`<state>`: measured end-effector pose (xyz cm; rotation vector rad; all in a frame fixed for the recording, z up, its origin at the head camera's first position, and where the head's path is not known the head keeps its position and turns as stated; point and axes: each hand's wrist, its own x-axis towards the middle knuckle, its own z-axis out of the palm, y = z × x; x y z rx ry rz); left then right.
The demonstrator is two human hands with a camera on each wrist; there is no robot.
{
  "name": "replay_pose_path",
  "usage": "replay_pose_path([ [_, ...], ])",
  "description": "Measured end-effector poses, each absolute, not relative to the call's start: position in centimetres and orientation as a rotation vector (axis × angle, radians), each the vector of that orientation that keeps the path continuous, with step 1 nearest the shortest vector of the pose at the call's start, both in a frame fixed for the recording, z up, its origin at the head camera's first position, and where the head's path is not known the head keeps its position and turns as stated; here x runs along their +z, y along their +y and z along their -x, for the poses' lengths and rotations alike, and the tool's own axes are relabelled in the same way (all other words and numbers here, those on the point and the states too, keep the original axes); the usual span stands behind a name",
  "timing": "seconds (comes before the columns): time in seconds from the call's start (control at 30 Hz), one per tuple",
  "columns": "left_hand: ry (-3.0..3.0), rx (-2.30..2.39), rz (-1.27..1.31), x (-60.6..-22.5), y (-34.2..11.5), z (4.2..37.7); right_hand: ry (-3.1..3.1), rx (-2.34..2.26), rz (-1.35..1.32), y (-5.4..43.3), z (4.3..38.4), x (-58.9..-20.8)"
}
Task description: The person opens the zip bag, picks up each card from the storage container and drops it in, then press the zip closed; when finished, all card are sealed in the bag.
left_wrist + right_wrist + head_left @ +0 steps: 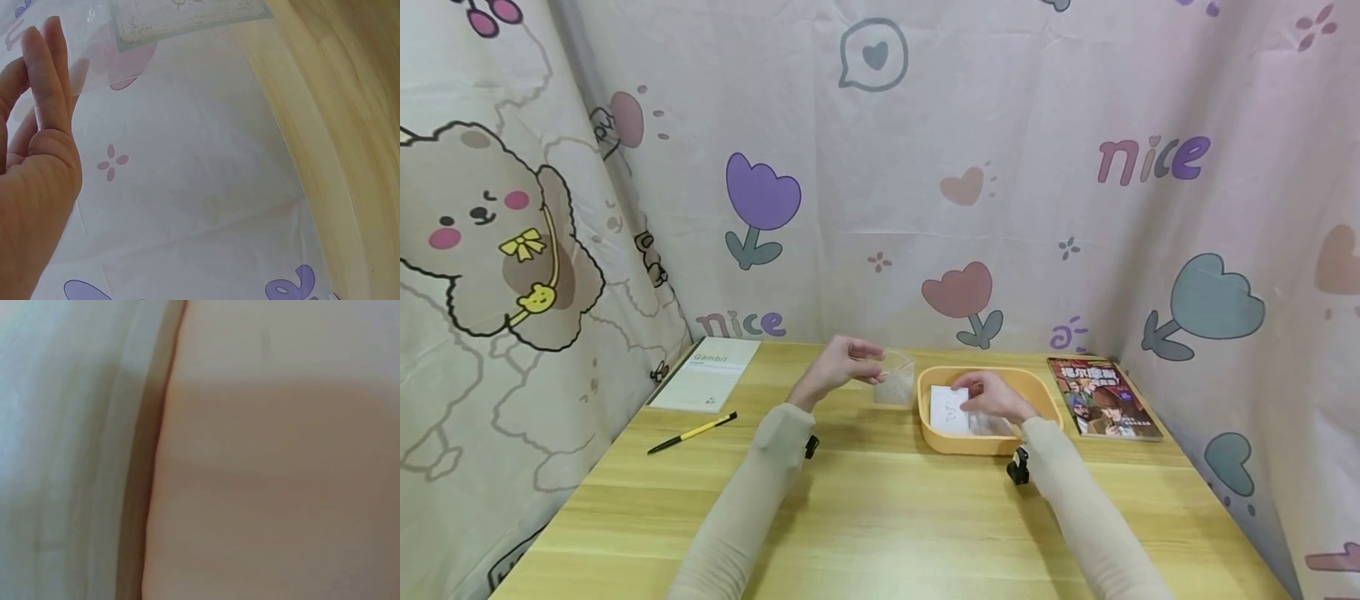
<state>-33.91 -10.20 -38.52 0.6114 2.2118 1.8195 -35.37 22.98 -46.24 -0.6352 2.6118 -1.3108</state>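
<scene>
My left hand (848,363) pinches the upper edge of a clear plastic bag (895,385) above the table, left of a yellow-orange basket (985,447). In the left wrist view, a pale card with a grey-green border (187,22) shows at or behind the clear plastic (97,75). Over the basket, my right hand (997,395) has its curled fingers at the right edge of a white card (948,410) with a small line drawing, gripping it. More clear plastic (990,425) lies in the basket below that hand. The basket's wall (275,487) fills much of the blurred right wrist view.
At the back left lie a white notepad (709,375) and a yellow and black pen (692,433). A colourful comic-style book (1105,398) is to the basket's right. A patterned curtain (865,167) hangs behind the wooden table (910,525).
</scene>
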Motion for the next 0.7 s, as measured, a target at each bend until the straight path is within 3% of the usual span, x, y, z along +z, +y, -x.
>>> replay_pose_path([
  [0.7, 2.202, 1.8, -0.568, -38.1, -10.6, 33.7, 2.448, -1.673, 0.549, 23.0, 34.7, -43.9],
])
